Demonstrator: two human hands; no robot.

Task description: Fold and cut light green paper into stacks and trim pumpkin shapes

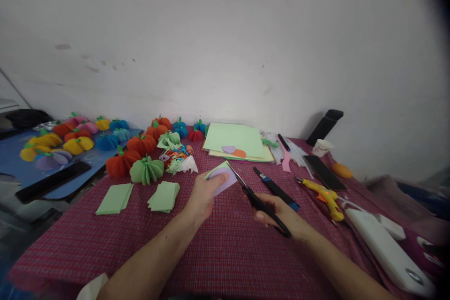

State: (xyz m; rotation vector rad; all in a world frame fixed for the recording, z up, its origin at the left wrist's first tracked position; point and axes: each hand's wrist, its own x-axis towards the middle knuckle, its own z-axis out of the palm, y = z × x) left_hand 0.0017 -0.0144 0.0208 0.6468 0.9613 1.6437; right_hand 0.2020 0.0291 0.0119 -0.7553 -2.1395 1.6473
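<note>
My left hand (205,194) is closed on a small stack of paper, with its thumb pressing a purple paper piece (225,181) over light green paper (222,165). My right hand (276,213) grips black-handled scissors (258,202), whose blades reach up to the right edge of the held paper. Whether the blades are cutting into it I cannot tell. Left of my left hand lie two piles of cut light green paper, a nearer pile (164,196) and a farther one (114,198). A black and blue utility knife (277,191) rests just beyond my right hand.
Orange paper pumpkins (123,163), a green paper pumpkin (146,170) and paper scraps (177,157) stand at left. Large green sheets (235,139) lie at the back. On the right are a yellow glue gun (325,197), a paper cup (321,147) and a white power strip (386,248).
</note>
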